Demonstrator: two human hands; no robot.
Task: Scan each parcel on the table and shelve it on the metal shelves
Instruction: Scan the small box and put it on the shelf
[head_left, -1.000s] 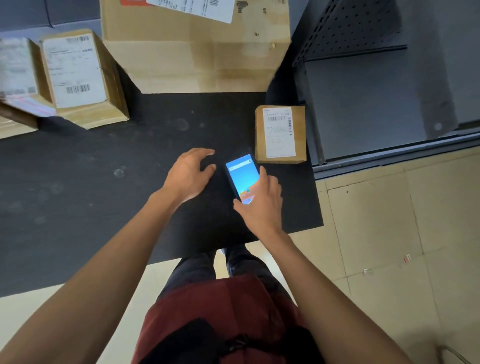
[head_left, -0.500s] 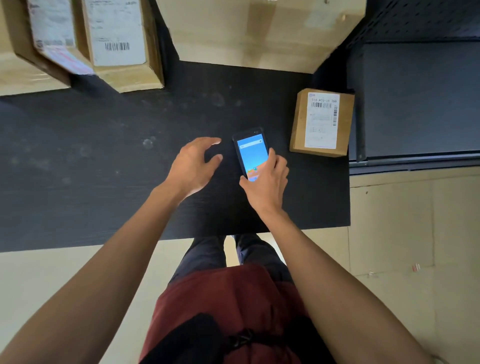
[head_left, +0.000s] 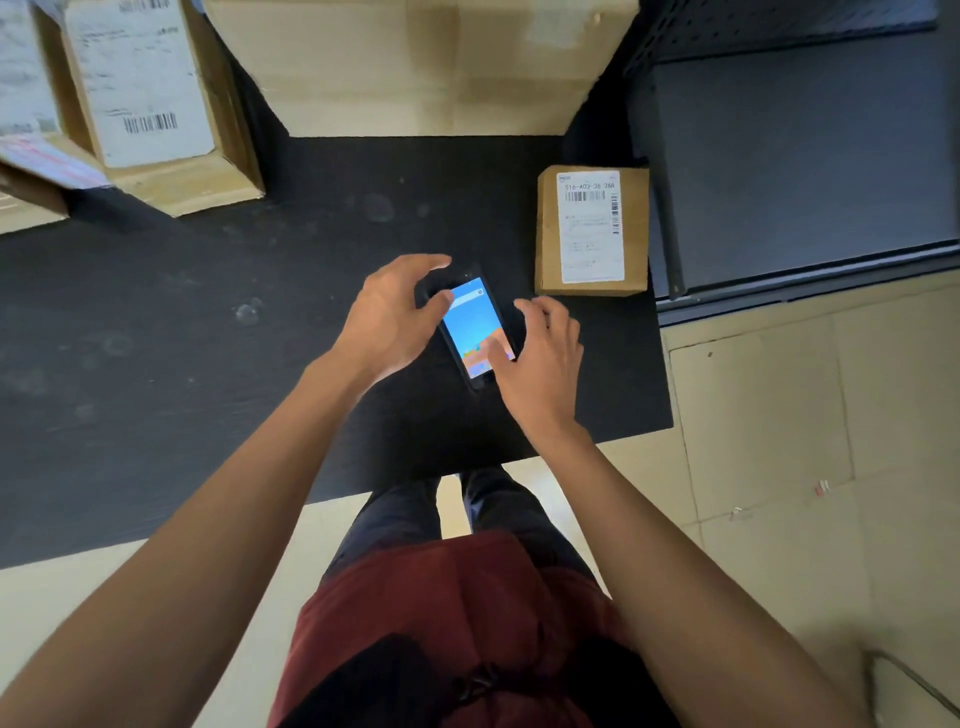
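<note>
1. A black handheld phone-like scanner with a lit blue screen (head_left: 475, 327) lies on the black table top (head_left: 208, 338), near its front edge – every place below is given from this scanner.
2. The left hand (head_left: 387, 317) is at the scanner's left side, fingers curved over its far end and thumb at the upper left of the screen; whether it truly clamps the device cannot be told.
3. The right hand (head_left: 540, 358) is at the scanner's right side, fingers loosely spread, thumb on the lower part of the screen.
4. A small brown cardboard parcel with a white barcode label (head_left: 592, 231) sits just beyond and right of the scanner – apart from both hands.
5. A large plain cardboard box (head_left: 421, 67) stands well beyond the scanner.
6. A labelled cardboard box (head_left: 156, 104) stands far to its left.
7. The dark metal shelf (head_left: 795, 156) lies right of the scanner, past the small parcel.
</note>
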